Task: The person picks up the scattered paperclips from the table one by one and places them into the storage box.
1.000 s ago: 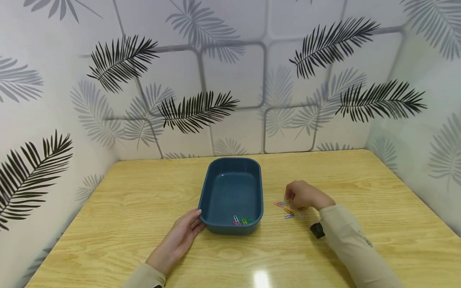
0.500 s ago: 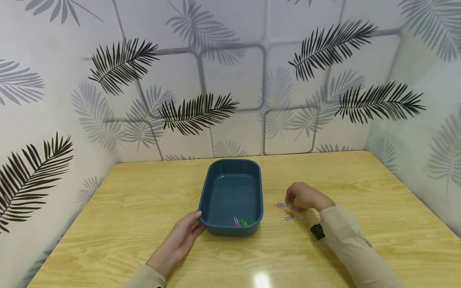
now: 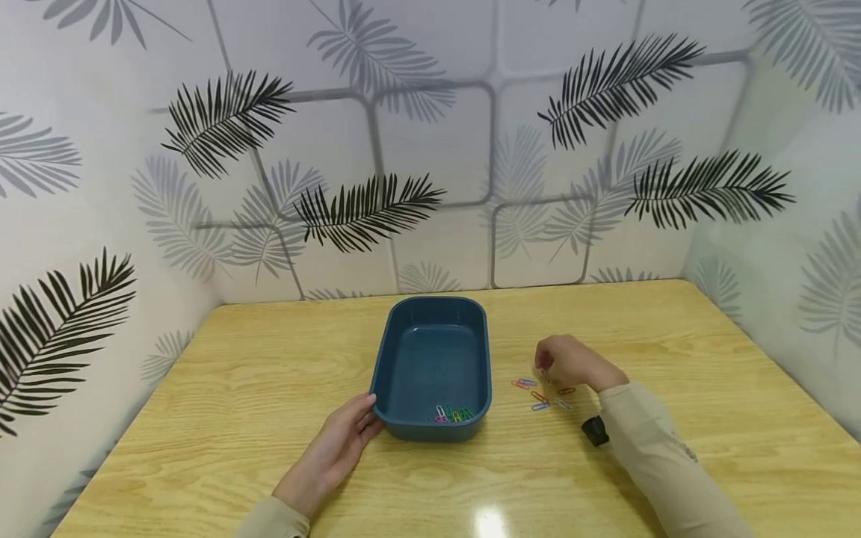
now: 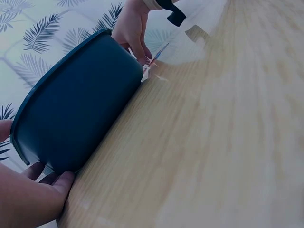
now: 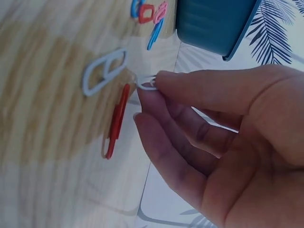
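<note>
My left hand (image 3: 339,441) holds the near left corner of a dark blue rectangular bin (image 3: 433,370). In the left wrist view its fingers (image 4: 64,183) curl under the bin's base, close to the tabletop. Several coloured paper clips (image 3: 456,415) lie inside the bin at the near end. To the right of the bin, my right hand (image 3: 575,361) pinches a white paper clip (image 5: 145,84) between thumb and fingertip, just above the table. Below it lie another white clip (image 5: 103,70) and a red clip (image 5: 116,124).
More loose clips, among them a blue clip (image 3: 540,407) and an orange-red clip (image 3: 539,395), lie on the wooden table (image 3: 269,351) between the bin and my right hand. A patterned wall (image 3: 437,246) stands behind the table. A black object (image 3: 595,431) is at the right sleeve.
My right hand has risen slightly from among the loose clips, with a white paper clip between its fingertips. My left hand and the bin stay where they were.
</note>
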`<move>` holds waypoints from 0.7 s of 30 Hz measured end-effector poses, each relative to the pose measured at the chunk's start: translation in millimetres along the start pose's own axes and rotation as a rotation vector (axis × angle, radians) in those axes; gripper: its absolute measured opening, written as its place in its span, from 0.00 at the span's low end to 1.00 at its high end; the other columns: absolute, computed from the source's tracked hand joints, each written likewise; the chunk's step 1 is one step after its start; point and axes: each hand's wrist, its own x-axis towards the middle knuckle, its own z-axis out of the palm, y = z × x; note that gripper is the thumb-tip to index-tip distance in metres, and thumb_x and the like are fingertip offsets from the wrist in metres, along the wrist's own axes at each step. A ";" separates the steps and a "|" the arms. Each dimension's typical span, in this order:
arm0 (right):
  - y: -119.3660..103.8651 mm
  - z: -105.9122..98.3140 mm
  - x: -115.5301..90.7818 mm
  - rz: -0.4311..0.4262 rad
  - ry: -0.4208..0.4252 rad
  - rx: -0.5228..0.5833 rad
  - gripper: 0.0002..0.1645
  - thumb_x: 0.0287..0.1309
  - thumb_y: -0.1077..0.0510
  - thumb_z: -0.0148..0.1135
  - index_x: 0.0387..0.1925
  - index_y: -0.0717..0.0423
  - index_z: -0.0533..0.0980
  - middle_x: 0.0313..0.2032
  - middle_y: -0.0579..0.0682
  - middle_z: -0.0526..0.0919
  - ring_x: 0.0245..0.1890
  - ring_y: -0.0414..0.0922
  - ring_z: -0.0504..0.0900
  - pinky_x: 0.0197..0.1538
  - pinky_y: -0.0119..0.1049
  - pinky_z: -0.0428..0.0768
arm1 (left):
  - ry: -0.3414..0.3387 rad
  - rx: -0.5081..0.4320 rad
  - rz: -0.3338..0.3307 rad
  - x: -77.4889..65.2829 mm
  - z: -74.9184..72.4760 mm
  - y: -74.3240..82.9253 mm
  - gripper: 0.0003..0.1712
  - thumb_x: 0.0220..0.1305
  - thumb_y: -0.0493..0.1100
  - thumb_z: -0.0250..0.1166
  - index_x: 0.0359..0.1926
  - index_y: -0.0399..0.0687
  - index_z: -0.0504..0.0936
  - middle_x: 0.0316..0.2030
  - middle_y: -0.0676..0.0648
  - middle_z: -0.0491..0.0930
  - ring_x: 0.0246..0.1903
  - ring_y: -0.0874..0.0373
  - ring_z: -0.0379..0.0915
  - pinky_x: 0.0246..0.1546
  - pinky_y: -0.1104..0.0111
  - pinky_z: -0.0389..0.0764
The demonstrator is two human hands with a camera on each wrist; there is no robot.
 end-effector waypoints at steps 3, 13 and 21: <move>0.6 -1.7 -0.4 0.001 -0.010 0.011 0.06 0.52 0.73 0.62 0.28 0.61 0.76 0.27 0.49 0.77 0.26 0.44 0.73 0.29 0.38 0.75 | 0.000 0.003 0.000 0.1 0.6 0.0 0.31 0.72 0.41 0.53 0.67 0.25 0.59 0.59 0.40 0.72 0.56 0.56 0.69 0.57 0.65 0.70; 0.7 -3.1 -1.5 0.007 -0.040 0.042 0.05 0.53 0.73 0.61 0.30 0.63 0.75 0.28 0.50 0.77 0.26 0.44 0.74 0.27 0.36 0.74 | 0.018 0.002 0.004 -0.6 1.1 -1.2 0.30 0.72 0.41 0.53 0.66 0.25 0.60 0.57 0.42 0.73 0.54 0.57 0.70 0.55 0.66 0.71; 1.5 -2.5 0.1 0.000 -0.037 0.036 0.07 0.52 0.74 0.60 0.30 0.61 0.75 0.28 0.49 0.77 0.26 0.43 0.74 0.27 0.36 0.74 | 0.018 0.000 0.010 1.2 1.1 -0.8 0.29 0.72 0.41 0.53 0.66 0.25 0.60 0.57 0.41 0.73 0.54 0.56 0.70 0.56 0.66 0.71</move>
